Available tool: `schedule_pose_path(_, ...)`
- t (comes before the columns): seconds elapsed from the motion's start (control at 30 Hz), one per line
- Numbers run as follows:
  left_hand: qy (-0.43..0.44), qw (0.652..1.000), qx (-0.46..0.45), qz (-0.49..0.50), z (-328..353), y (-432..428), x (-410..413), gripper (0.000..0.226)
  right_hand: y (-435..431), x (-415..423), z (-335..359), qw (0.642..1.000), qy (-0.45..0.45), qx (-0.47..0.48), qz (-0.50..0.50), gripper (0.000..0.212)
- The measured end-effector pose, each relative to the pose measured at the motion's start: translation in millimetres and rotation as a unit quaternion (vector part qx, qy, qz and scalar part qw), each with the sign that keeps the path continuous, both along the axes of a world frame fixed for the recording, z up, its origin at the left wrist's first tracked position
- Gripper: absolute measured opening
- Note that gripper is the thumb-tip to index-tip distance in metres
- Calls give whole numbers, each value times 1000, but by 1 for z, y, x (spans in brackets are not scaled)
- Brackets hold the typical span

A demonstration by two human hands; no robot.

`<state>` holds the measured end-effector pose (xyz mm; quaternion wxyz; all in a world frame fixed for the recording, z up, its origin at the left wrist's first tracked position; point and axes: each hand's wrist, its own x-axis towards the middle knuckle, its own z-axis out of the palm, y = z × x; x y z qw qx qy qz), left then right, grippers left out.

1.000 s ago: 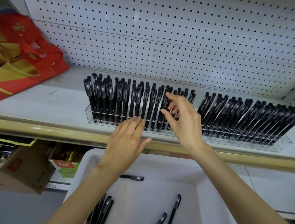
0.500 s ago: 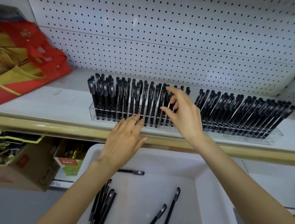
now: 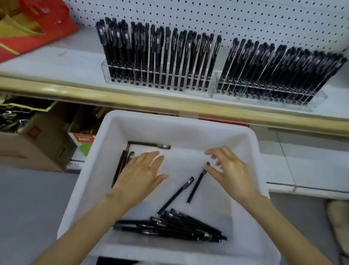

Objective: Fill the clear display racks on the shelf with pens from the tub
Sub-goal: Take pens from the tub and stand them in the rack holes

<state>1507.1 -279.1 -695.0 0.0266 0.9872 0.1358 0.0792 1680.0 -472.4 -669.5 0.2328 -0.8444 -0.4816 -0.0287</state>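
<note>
Where the shelf (image 3: 49, 64) starts at the far left, a red bag (image 3: 28, 16) lies on it, and a box (image 3: 37, 142) sits below its edge. Next along the shelf stands the left rack (image 3: 193, 92), which holds a row of upright black pens with caps up. Below it sits the white tub (image 3: 190, 127), right in front of the person. The left hand (image 3: 141, 175) is inside the tub, palm down, fingers straight and released, holding nothing. Its fingertips lie over a few pens (image 3: 118, 169) that run along the tub's left wall. One more pen lies across the back of the tub floor. Two loose ones lie slanted in the middle, and a pile (image 3: 172, 226) lies at the near side. The right hand (image 3: 231, 174) hovers over the tub's right part, fingers loosely curled and spread, grasping nothing. Its thumb tip is just beside the cap end of the right loose pen (image 3: 196, 183); whether it touches I cannot tell. Farther right on the shelf, the right rack (image 3: 255, 101) stands against the left one, packed with pens that lean to the right.
</note>
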Motion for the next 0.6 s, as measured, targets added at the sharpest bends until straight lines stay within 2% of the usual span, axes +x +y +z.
schedule_pose_path(0.1,41,999,-32,-3,-15,-17,-19,57,-26,-20,-29,993,77,-87,-10,32)
schedule_pose_path(0.2,69,995,-75,-11,-21,-29,-28,62,-36,-29,-42,970,145,-197,1,36)
schedule_pose_path(0.27,123,985,-125,-1,-21,-29,-30,62,-38,-31,-45,949,197,-244,21,36)
schedule_pose_path(0.47,227,945,-235,18,-26,-33,-31,53,-41,-36,-58,889,327,-316,55,40)
schedule_pose_path(0.6,243,911,-330,51,-29,-33,-16,41,-37,-41,-60,877,359,-316,52,37)
